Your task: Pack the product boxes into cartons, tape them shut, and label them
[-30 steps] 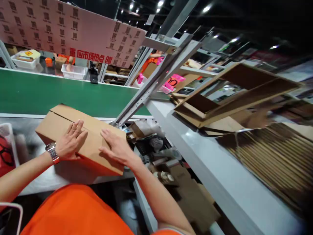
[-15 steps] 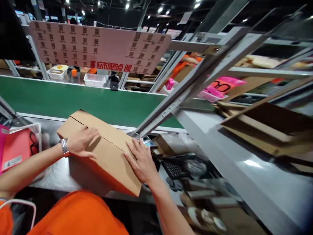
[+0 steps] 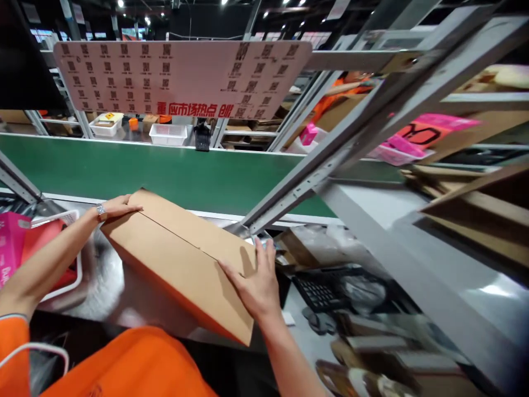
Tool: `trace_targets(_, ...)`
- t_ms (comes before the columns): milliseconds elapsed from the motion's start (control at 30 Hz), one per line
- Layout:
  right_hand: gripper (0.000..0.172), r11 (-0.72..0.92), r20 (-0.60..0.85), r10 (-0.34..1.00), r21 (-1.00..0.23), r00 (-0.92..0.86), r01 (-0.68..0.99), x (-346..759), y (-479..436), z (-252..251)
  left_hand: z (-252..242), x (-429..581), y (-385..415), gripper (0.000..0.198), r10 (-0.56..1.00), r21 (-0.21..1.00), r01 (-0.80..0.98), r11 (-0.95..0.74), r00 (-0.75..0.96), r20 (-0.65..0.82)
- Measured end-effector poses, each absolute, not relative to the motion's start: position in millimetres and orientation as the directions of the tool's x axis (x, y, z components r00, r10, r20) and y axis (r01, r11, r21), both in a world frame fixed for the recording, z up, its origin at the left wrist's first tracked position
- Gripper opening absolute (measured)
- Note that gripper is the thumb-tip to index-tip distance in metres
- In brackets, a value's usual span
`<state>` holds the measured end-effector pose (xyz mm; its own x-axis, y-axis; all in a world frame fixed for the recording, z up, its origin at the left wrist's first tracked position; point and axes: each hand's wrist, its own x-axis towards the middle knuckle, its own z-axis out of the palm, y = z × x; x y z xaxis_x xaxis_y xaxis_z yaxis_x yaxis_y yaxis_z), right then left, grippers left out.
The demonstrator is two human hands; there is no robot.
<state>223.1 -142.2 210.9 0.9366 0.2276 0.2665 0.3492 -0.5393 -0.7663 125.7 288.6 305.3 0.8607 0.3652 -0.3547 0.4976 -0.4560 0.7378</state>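
Observation:
A closed brown cardboard box (image 3: pixel 177 259) lies slantwise on the metal work surface in front of me, its two top flaps meeting along a seam. My left hand (image 3: pixel 118 208), with a metal watch at the wrist, rests on the box's far left end, fingers stretched over the top edge. On the right end is my right hand (image 3: pixel 258 284), fingers spread, the thumb lying on the top flap near the seam. Both hands touch the box without wrapping round it. The underside of the box is hidden.
Behind the box runs a green conveyor belt (image 3: pixel 173 171). A white basket (image 3: pixel 78 275) with pink and red packages stands at left. To the right are a black keyboard (image 3: pixel 316 289), a mouse (image 3: pixel 318 321), a slanted metal post (image 3: pixel 306 182) and a grey shelf (image 3: pixel 397 237) with cardboard.
My left hand has slid from the middle of the top to the box's left end. My right hand's fingers have lifted and spread at the right end. The view has shifted slightly left.

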Motion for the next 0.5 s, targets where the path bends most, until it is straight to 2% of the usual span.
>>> trace_targets(100, 0.15, -0.414, 0.065, 0.112, -0.904, 0.992, 0.106, 220.8, -142.8, 214.7, 306.0, 128.2, 291.9, 0.09, 0.437, 0.707, 0.554, -0.44, 0.82, -0.37)
trace_targets(167, 0.16, -0.345, -0.062, 0.104, -0.938, 0.993, -0.022, 219.4, -144.3, 217.1, 302.3, 129.1, 295.3, 0.093, 0.418, 0.72, 0.599, -0.351, 0.788, -0.452)
trace_targets(267, 0.156, -0.312, -0.137, 0.137, -0.946, 0.981, -0.089, 217.7, -146.1, 219.3, 293.5, 126.7, 299.8, 0.087, 0.275, 0.704, 0.687, -0.178, 0.722, -0.635)
trace_targets(333, 0.15, -0.278, -0.134, 0.166, -0.957, 0.977, -0.084, 217.1, -146.7, 219.3, 288.5, 124.5, 301.7, 0.08, 0.224, 0.688, 0.712, -0.14, 0.7, -0.678)
trace_targets(500, 0.147, -0.287, -0.137, 0.163, -0.954, 0.977, -0.086, 219.1, -147.4, 216.5, 284.5, 129.4, 299.2, 0.079, 0.273, 0.766, 0.595, -0.243, 0.8, -0.535)
